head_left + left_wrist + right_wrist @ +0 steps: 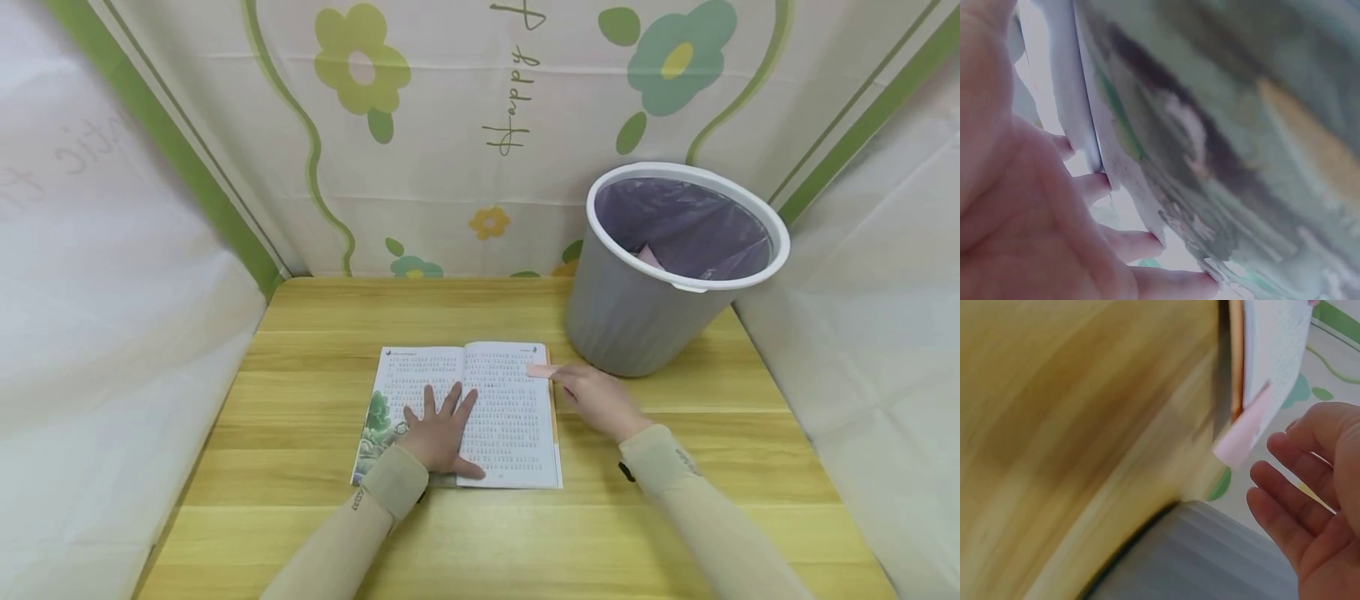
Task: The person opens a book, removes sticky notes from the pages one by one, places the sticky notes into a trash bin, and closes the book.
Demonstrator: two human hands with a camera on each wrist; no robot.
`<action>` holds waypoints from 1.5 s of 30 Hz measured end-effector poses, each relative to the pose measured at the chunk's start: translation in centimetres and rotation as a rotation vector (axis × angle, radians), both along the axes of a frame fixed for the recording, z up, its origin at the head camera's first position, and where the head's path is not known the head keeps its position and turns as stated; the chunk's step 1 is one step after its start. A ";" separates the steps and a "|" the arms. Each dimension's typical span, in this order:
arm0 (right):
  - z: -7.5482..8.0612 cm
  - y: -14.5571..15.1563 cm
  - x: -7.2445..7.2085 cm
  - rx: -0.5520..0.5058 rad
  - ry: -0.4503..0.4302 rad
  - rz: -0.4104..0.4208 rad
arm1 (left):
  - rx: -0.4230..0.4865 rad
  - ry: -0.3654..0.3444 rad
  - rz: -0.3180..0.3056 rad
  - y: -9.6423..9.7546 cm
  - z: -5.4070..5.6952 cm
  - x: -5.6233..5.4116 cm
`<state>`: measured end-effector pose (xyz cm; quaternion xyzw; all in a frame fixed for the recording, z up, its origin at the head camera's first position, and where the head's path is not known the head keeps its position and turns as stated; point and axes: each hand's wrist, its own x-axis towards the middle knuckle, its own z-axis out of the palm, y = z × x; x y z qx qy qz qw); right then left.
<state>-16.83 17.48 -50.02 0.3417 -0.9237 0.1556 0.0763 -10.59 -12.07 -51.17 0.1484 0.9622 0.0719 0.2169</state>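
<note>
An open book (pixel 510 417) lies on the wooden table, printed text on both pages and a green picture on the left one. My left hand (pixel 438 433) presses on it near the spine with fingers spread and thumb out; in the left wrist view its fingertips meet the page. A pink paper strip, like a sticky note (pixel 538 371), sits on the right page and juts past its outer edge. Right beside that strip is my right hand (pixel 600 400). The right wrist view shows its fingers loosely bent, a small gap between them and the strip (pixel 1241 437).
A grey trash bin (pixel 637 308) with a white rim and purple liner stands behind the right hand. Inside is a pink scrap (pixel 648 257). A flowered cloth (pixel 450 150) hangs behind the table (pixel 315 317), and pale cloth (pixel 885 292) hangs at both sides.
</note>
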 end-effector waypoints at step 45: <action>-3.1 -1.8 -2.0 0.357 0.147 0.030 | -0.261 -0.025 -0.126 2.0 1.8 -5.4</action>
